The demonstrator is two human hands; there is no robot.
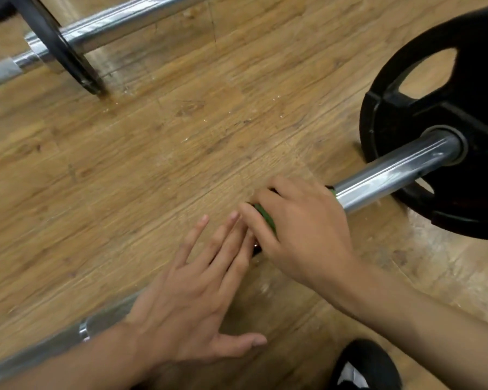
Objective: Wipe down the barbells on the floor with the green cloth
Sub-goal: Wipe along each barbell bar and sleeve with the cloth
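Where the near chrome steel barbell point(392, 175) lies on the worn wood-plank floor point(152, 164), its long axis runs from the person's near left up to the far right. That far right end passes through the hub of one round black weight plate with cut-out grips point(440, 114).

Barbells counted: two. The second chrome barbell point(119, 23) lies farther off on the floor, roughly parallel to the first. It carries one thin black plate point(59, 49), seen edge-on and standing on the boards.

Cloths: one. The green cloth point(266, 218) is wrapped round the near bar partway along it, short of the big plate. Only slivers of green show between fingers.

Hands: two.
- The right hand point(302, 229) is curled over the bar from above, clamping the cloth round the shaft.
- The left hand point(186, 302) is flat, palm down, fingers straight and spread, holding nothing. Its fingertips are just beside the right hand's fingers; whether it touches the bar, cannot tell.

One black shoe point(364, 361) is on the floor near the right forearm. The near left stretch of bar is blurred.
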